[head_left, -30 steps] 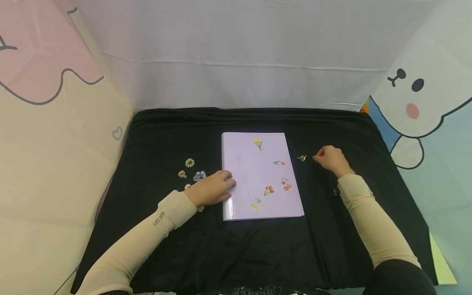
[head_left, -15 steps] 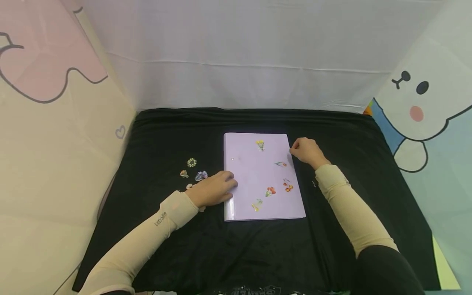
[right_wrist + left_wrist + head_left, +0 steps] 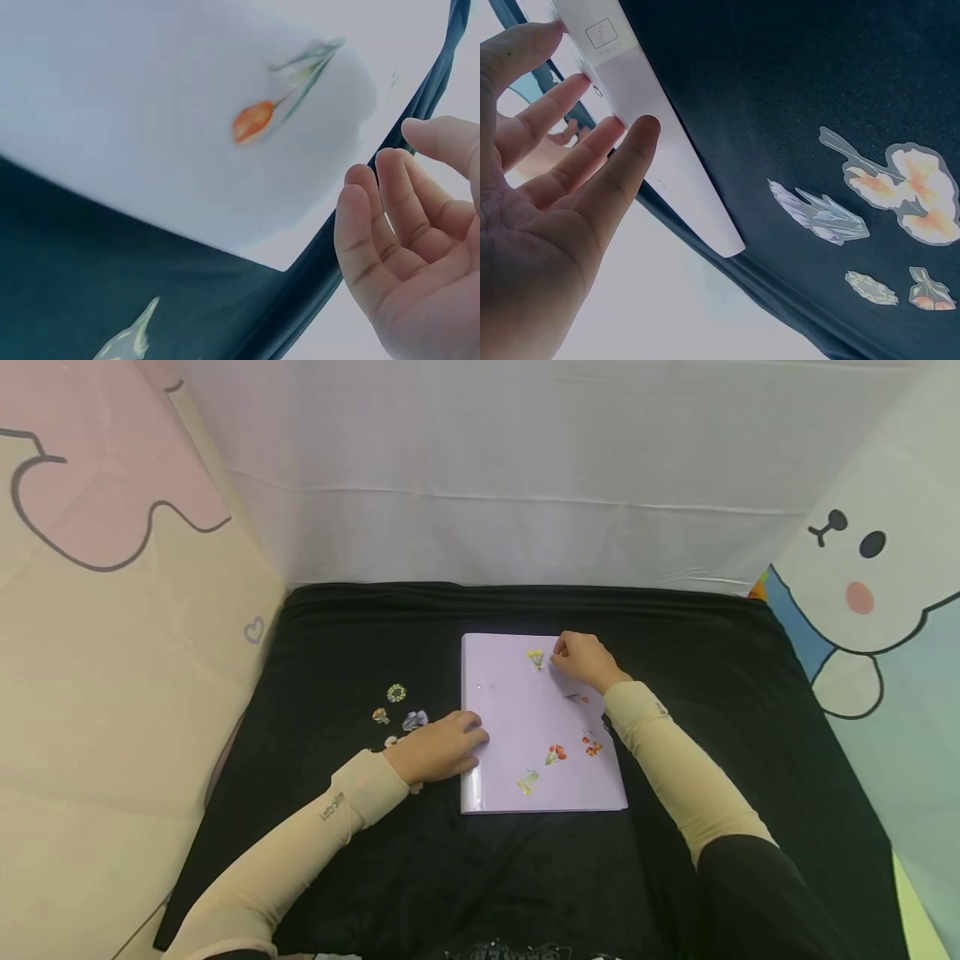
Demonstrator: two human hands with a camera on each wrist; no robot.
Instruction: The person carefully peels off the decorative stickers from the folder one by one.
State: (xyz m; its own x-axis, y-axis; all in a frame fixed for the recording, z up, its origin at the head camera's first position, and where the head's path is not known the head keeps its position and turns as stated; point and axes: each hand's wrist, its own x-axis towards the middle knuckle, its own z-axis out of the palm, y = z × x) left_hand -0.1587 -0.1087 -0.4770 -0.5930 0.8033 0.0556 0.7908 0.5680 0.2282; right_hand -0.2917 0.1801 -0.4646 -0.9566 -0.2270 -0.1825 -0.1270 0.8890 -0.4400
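A lilac ring binder (image 3: 513, 718) lies shut on the black cloth, with several flower stickers on its cover. My left hand (image 3: 441, 747) rests on the spine side, fingers extended onto the binder, as the left wrist view shows too. Over the binder's upper right is my right hand (image 3: 581, 658), close beside a yellow flower sticker (image 3: 536, 658). Its fingers (image 3: 349, 225) are loosely bent, and a gap shows between thumb and fingertips with nothing seen in it. An orange tulip sticker (image 3: 253, 122) sits on the cover near that hand.
Left of the binder, loose flower stickers lie on the cloth (image 3: 322, 827), among them a round wreath (image 3: 396, 693) and a purple flower (image 3: 817, 214). A pale flower sticker (image 3: 127, 341) lies beyond the binder's right edge. Printed curtains hang around the table.
My right hand has moved left from the cloth, past the binder's right edge, to above its upper right cover. The left hand stays on the spine side. The head view has shifted slightly.
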